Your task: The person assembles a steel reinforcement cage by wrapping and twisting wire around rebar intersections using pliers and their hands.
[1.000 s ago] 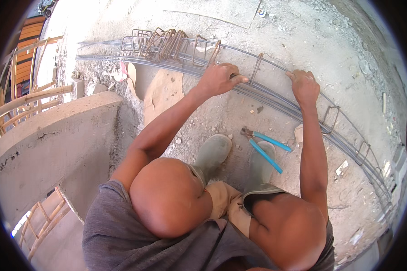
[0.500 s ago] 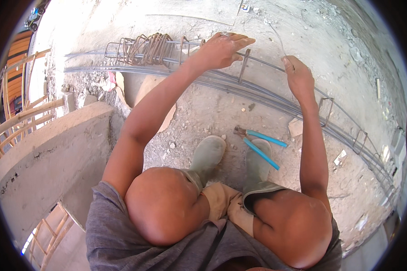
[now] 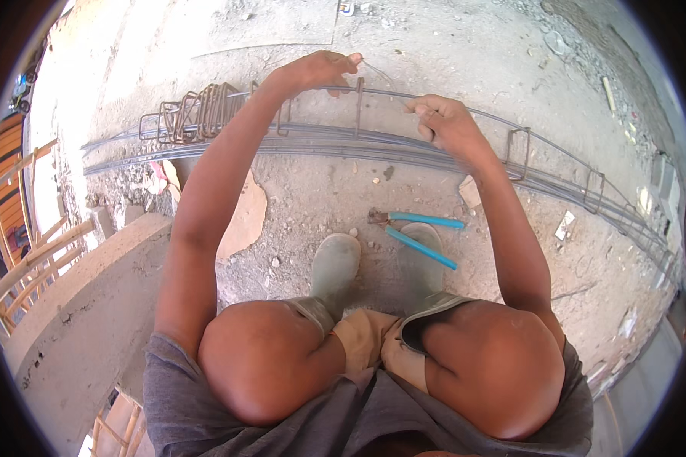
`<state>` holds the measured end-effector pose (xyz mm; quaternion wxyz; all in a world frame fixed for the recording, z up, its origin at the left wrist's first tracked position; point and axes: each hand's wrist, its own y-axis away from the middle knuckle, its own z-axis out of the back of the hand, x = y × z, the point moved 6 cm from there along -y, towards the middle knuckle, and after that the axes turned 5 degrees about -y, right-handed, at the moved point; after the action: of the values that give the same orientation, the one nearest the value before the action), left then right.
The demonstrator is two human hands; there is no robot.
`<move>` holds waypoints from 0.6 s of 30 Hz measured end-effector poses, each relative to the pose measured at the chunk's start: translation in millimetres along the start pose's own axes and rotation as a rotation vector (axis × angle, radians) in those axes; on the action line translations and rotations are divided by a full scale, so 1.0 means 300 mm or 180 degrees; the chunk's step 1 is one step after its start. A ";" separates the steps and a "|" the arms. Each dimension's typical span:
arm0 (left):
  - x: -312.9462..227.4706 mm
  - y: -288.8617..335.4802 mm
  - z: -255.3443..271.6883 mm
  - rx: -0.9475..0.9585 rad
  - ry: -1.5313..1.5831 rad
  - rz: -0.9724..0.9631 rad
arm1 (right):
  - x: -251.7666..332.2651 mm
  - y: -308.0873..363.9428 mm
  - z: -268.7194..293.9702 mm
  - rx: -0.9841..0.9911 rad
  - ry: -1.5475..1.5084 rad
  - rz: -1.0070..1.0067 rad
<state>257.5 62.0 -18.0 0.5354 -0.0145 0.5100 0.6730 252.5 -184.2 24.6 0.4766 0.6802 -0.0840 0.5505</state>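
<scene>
A thin tie wire [image 3: 383, 74] arches from my right hand [image 3: 448, 127] to beside my left fingertips. My right hand is closed, pinching the wire just in front of the long steel bars [image 3: 404, 142]. Over the far bar, my left hand [image 3: 312, 72] has its index finger stretched out and the thumb lower, apart from it. The wire's far end comes close to that finger; I cannot tell if they touch. Between my hands a rectangular rebar stirrup [image 3: 359, 107] stands upright on the bars. More stirrups [image 3: 198, 114] are bunched at the left.
Blue-handled cutters [image 3: 423, 221] lie by my boots [image 3: 337, 263]. Further stirrups [image 3: 517, 154] stand along the bars to the right. Torn cardboard [image 3: 244, 217] lies left of my boots, beside a low concrete wall [image 3: 91, 282]. Rubble [image 3: 556, 42] lies at the far right.
My right hand has come left and in toward the stirrup, bringing the wire down toward my left hand. The left fingers have shifted off the stirrup's top. The whole view has turned slightly.
</scene>
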 end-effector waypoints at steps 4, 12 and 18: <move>-0.024 -0.003 -0.032 0.0396 -0.0023 0.0241 | 0.014 0.025 -0.070 0.0309 -0.0500 -0.0185; -0.041 0.001 -0.014 0.0507 -0.0194 -0.0058 | -0.031 0.058 -0.084 0.0262 -0.0876 -0.0412; 0.007 -0.045 -0.024 0.0651 -0.0105 0.0304 | -0.014 0.067 -0.138 0.0284 -0.0869 -0.0538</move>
<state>262.8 57.1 -31.7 0.5098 0.0756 0.5672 0.6423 210.3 -165.9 29.8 0.4747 0.7739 -0.0659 0.4141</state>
